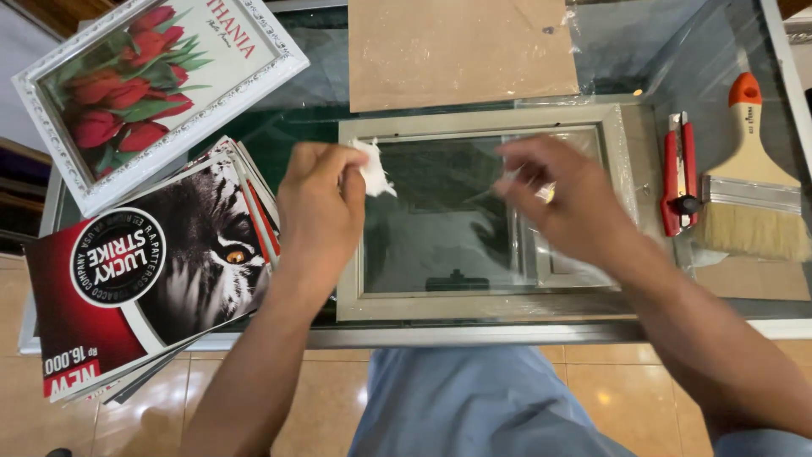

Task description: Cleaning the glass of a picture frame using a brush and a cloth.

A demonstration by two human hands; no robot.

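Note:
A pale grey picture frame (482,296) with a glass pane lies flat on a glass table. My left hand (317,211) sits over the frame's left edge and pinches a small crumpled white piece of paper or tissue (372,172). My right hand (562,203) hovers over the right part of the pane, blurred; its fingers pinch what looks like a thin clear film or plastic strip (526,182). Clear plastic wrap lies around the frame's right side.
A stack of printed posters (144,279) lies at the left, with a white-framed tulip picture (152,85) above it. A brown backing board (461,51) lies at the far side. A red utility knife (679,173) and a wide paintbrush (748,186) lie at the right.

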